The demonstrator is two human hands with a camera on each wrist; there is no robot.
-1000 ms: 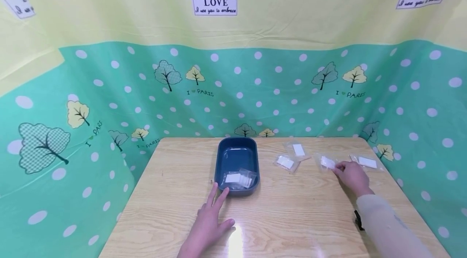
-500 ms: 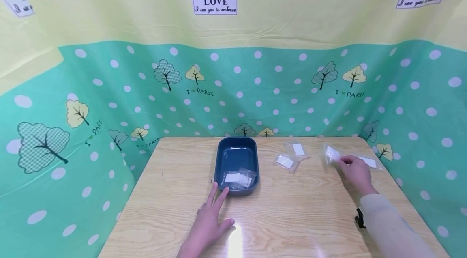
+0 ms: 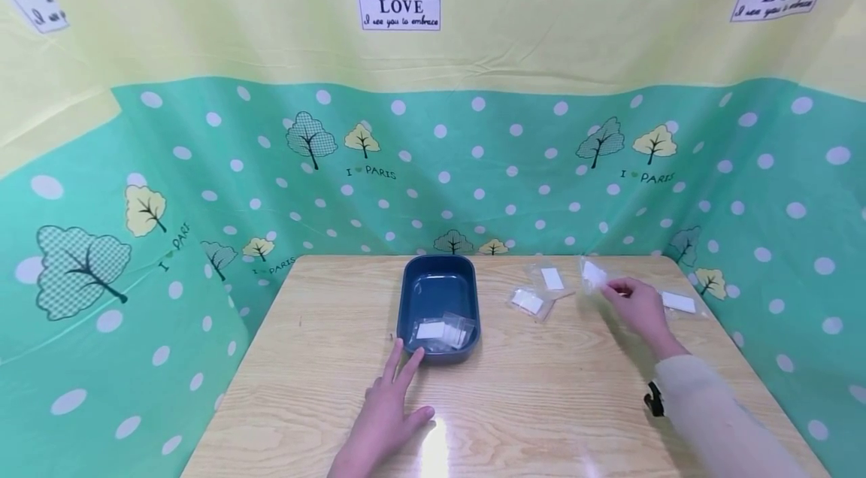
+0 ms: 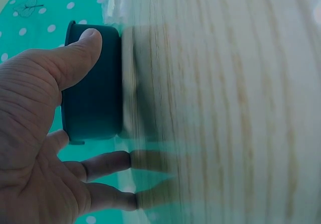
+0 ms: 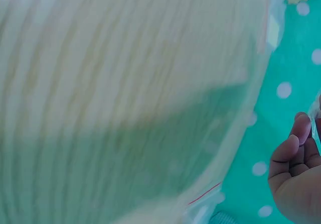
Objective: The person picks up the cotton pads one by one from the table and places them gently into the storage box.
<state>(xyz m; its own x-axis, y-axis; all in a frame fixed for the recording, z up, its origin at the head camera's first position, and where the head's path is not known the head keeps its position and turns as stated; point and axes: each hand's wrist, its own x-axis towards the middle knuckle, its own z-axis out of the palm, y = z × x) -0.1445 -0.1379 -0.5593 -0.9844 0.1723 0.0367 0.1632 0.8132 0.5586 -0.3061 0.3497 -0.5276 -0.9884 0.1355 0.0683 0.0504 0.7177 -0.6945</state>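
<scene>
In the head view my right hand (image 3: 639, 307) pinches a small clear zip bag (image 3: 594, 275) with a white label, held above the table's right half. The right wrist view shows thumb and fingertips (image 5: 301, 126) together on the bag's edge. My left hand (image 3: 386, 410) lies with fingers spread beside the near end of a dark blue tray (image 3: 440, 258); in the left wrist view its thumb is in front of the tray's wall (image 4: 95, 103). Inside the tray are several clear bags (image 3: 443, 331) with white labels.
Two labelled bags (image 3: 531, 301) overlap on the wooden table (image 3: 541, 395) right of the tray. Another bag (image 3: 679, 302) lies near the right edge, behind my right hand. A green dotted curtain (image 3: 473, 177) encloses the back and sides.
My right hand has lifted the zip bag off the table and, after a short move right, carried it left. The left hand and the tray have stayed put.
</scene>
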